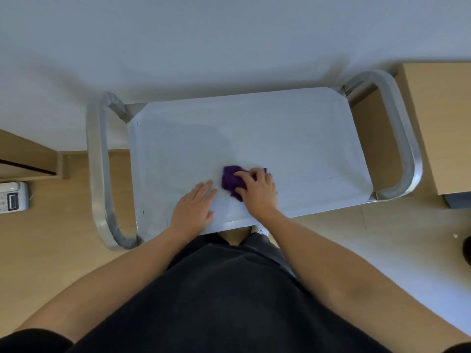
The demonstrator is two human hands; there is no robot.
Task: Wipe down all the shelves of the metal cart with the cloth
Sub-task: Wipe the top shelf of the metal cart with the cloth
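Note:
The metal cart's top shelf (280,138) fills the middle of the head view, seen from above, with a rounded handle at each end. A crumpled purple cloth (230,181) lies on the shelf near its front edge. My right hand (258,191) presses down on the cloth, fingers curled over it. Flat on the shelf just left of the cloth rests my left hand (195,207), fingers together and holding nothing. The lower shelves are hidden under the top one.
The cart stands against a white wall. A wooden cabinet (441,123) is close to the right handle (397,128). Wooden furniture (23,156) and a white telephone (12,197) sit left of the left handle (99,169). The floor is light wood.

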